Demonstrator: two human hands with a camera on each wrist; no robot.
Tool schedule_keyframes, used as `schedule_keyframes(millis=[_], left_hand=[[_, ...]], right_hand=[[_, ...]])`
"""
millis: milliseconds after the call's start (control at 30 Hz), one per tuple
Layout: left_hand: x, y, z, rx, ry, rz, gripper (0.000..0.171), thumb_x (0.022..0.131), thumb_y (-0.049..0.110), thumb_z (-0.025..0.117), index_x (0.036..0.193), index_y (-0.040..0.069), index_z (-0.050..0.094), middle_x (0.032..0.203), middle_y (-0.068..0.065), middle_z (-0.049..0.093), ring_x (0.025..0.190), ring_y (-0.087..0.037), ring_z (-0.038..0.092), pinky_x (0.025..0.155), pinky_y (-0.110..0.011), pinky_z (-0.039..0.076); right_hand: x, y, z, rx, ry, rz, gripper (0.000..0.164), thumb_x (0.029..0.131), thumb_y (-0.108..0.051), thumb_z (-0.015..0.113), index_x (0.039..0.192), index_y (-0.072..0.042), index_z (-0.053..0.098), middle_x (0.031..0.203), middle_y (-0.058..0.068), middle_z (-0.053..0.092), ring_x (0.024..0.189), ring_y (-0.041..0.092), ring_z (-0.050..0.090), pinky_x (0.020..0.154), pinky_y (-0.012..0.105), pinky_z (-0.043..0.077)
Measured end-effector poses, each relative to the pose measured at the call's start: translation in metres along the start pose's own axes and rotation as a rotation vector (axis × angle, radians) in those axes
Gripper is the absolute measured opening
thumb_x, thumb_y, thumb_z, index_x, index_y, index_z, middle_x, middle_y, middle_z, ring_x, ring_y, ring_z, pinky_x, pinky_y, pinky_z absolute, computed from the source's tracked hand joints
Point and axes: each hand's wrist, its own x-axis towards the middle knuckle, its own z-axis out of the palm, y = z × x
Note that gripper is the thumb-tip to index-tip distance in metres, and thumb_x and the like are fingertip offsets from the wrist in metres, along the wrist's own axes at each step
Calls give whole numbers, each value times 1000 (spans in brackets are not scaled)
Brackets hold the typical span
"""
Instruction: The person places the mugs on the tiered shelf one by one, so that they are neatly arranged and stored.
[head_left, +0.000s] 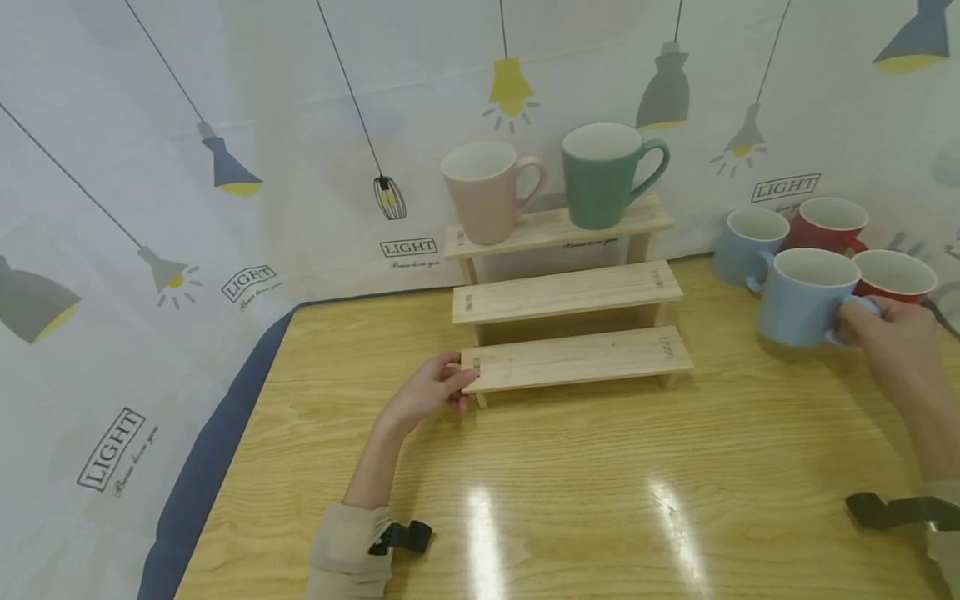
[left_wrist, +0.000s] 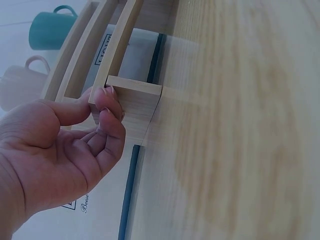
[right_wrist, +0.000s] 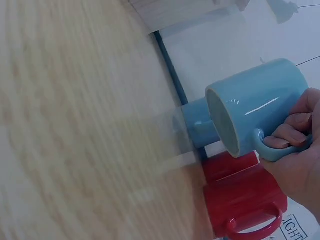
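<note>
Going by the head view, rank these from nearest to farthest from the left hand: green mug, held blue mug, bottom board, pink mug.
1. Bottom board: its left end is gripped by the left hand.
2. Pink mug: left on the top board.
3. Green mug: right on that board.
4. Held blue mug: far right, in the right hand.

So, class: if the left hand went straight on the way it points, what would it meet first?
The lowest wooden step, whose end the left hand grips; the leg below might come next.
</note>
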Motion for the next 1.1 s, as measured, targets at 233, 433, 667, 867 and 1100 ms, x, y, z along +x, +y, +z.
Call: schedule_keyframes(millis=[233,433,667,867,1100], left_hand=[[-2,0,-2,16,9,-6,63,107,19,54,153,-10,21,99,-14,62,73,-17,61,80,-41,53],[-2,1,-2,17,12,-6,62,107,19,55,152,-9,23,100,-15,62,73,-17,61,81,-43,53],[-1,1,-1,25,20,-15,62,106,20,57,152,-8,25,102,-16,62,74,-18,63,83,-45,54],[-1,1,-1,28,18,-10,63,106,20,57,151,-8,24,100,-16,62,74,-18,63,83,-44,54],[-1,1,0,22,22,-14,61,106,19,57,150,-8,25,100,-16,63,74,-18,63,81,-43,54]], right_hand=[[-6,-16,1,54,8,-32,37,94,-11,51,57,-6,50,50,-7,41,52,13,32,43,36,22],[-12,-35,8,72,-1,-37,35,94,-8,51,61,2,51,54,-5,47,75,8,43,53,17,36],[-20,-54,17,117,-5,-86,35,94,-4,50,60,4,47,54,-3,42,84,14,41,63,15,36],[-28,-70,32,81,-34,-134,33,95,-7,51,63,4,47,55,-2,39,85,17,38,69,29,32],[-31,-87,56,116,-69,-204,35,93,-5,53,60,2,45,52,0,37,71,15,42,64,27,35]])
